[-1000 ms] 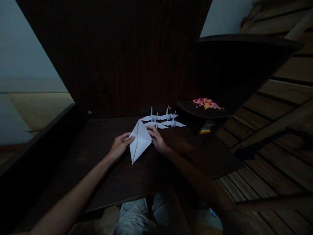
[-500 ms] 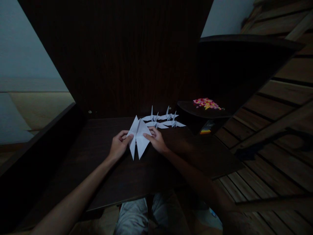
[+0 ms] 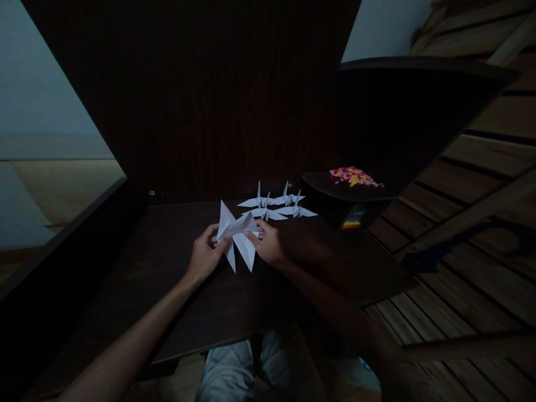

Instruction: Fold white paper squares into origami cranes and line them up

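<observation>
A partly folded white origami paper (image 3: 245, 248) is held between both hands above the dark tabletop. Its points fan apart, two upward and two downward, with a crease across the middle. My left hand (image 3: 207, 251) pinches its left side, thumb in front and fingers behind. On the right side, my right hand (image 3: 268, 241) grips it the same way, the thumb pressing near the centre. Just behind the right hand, several finished white paper cranes (image 3: 264, 213) stand close together on the table. The fingers behind the paper are partly hidden.
The dark wooden desk (image 3: 176, 324) has a raised board (image 3: 62, 273) at the left and a tall back panel (image 3: 209, 111). At the right, a small shelf (image 3: 352, 192) carries a pile of pink, red and yellow bits (image 3: 354, 176). Wooden slats (image 3: 473, 279) lie beyond.
The paper's upper points have spread apart, the left one tipping left and the right one folding lower. Its lower points have swung to the right. Both hands keep hold of it.
</observation>
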Available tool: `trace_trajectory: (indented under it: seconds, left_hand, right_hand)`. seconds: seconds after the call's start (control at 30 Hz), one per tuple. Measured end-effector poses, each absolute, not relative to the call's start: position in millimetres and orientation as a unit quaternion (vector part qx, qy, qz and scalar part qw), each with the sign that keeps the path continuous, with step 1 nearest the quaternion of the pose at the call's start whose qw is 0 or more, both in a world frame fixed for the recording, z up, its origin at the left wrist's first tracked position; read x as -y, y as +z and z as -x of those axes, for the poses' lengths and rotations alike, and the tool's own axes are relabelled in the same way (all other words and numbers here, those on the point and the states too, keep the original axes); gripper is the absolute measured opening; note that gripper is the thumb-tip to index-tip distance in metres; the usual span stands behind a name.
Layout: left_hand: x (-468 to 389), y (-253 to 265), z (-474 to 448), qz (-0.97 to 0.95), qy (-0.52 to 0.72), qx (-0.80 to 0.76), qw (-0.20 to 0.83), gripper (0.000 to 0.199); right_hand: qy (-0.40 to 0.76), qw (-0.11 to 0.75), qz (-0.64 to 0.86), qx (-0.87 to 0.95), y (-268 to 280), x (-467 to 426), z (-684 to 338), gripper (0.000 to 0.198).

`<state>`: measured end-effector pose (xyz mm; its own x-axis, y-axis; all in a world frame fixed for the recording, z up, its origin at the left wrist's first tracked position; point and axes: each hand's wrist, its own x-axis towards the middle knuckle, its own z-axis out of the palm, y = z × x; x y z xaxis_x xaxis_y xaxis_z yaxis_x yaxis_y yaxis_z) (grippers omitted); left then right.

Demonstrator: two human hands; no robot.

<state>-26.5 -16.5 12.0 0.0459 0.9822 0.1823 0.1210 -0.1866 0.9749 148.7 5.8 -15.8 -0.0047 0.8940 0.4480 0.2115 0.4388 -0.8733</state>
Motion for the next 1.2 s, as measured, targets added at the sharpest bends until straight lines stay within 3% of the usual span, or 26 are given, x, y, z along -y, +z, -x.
trace_trajectory:
  seconds: [0.2,0.47,0.9,1.2]
  left_hand:
    - [17,8,27,-0.613,0.496,-0.469,0.397,0.055]
    - [21,15,24,-0.619,0.467,-0.491,0.396,0.051]
    - [5,2,31,-0.508,0.518,-0.479,0.494,0.045]
    - [9,5,24,-0.489,0.486,-0.446,0.571,0.051]
  right_hand:
    - [0.203,0.526,0.483,0.670,-13,-3,-149,0.017]
    - [0.157,0.534,0.462,0.691,-7,2,-146,0.017]
    - [0.435,0.572,0.342,0.605,-2,-1,-146,0.030]
    - [0.470,0.561,0.345,0.588,-7,2,-137,0.038]
